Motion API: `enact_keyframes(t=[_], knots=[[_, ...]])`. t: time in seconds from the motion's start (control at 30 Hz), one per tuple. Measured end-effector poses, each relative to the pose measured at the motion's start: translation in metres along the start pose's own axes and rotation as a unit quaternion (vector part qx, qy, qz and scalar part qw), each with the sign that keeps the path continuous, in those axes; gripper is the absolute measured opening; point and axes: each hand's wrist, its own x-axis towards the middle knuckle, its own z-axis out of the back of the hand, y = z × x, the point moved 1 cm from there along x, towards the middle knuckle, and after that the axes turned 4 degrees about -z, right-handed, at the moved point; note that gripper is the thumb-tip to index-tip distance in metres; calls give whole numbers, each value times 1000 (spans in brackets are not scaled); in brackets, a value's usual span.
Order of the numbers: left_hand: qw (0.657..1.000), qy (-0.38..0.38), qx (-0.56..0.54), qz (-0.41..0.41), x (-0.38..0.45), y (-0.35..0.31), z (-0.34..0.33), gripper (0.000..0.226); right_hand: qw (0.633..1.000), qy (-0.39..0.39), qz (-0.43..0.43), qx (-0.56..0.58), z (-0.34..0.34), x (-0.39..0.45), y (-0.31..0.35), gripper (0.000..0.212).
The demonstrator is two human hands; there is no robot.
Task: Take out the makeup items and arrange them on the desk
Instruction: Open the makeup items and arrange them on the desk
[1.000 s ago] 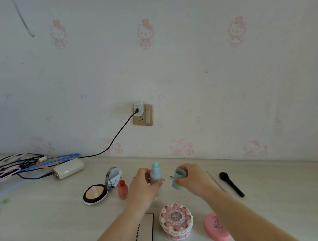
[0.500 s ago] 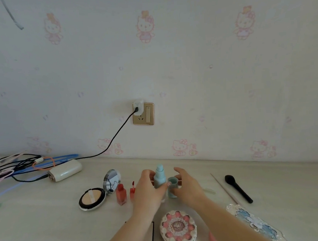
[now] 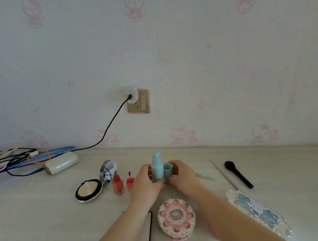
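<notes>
Head view, read from the left with the blue bottle (image 3: 156, 169) as my landmark. Far left of it a tangle of cables (image 3: 16, 158) and a white power bank (image 3: 61, 164) lie on the worktop (image 3: 39, 222). Nearer, an open powder compact (image 3: 88, 190) lies with its mirror raised, then two small red bottles (image 3: 118, 184) stand just left of the bottle.

My left hand (image 3: 145, 183) curls round the bottle's lower body and holds it upright, nozzle bare. My right hand (image 3: 183, 177) pinches the blue cap (image 3: 168, 169), open end up, touching the bottle's right side. In front of the bottle sit a dark-edged card (image 3: 143, 232) and a round cake-shaped box (image 3: 176, 219).

Right of the bottle lie a thin stick (image 3: 224, 175), a black brush (image 3: 237, 174) and a blue glittery case (image 3: 258, 213).

I judge the step in hand to be setting bottle and cap side by side in the row. Next I need to lower both squarely onto the worktop, ease the fingers off without tipping either, and keep clear of the red bottles.
</notes>
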Motion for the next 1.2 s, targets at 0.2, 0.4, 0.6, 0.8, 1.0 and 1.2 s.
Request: enact_keyframes(t=[0.2, 0.4, 0.6, 0.8, 1.0, 1.2], knots=[[1000, -14, -1, 11, 0, -1, -3, 50, 1000, -6, 1, 0, -4, 0, 3, 46], [999, -11, -31, 19, -1, 1, -1, 67, 1000, -7, -7, 0, -3, -5, 5, 64], [998, -16, -59, -1, -6, -10, 5, 83, 999, -18, -12, 32, 9, -16, 7, 91], [991, -64, -119, -17, -22, -34, 21, 73, 996, -37, 0, 78, 38, -39, 7, 80], [967, -126, -173, -137, -47, -64, 35, 35, 988, -103, 17, 110, 75, -50, 5, 62], [980, 50, 0, -190, -40, -68, 1, 27, 994, -103, 3, -23, 97, -39, -16, 40]])
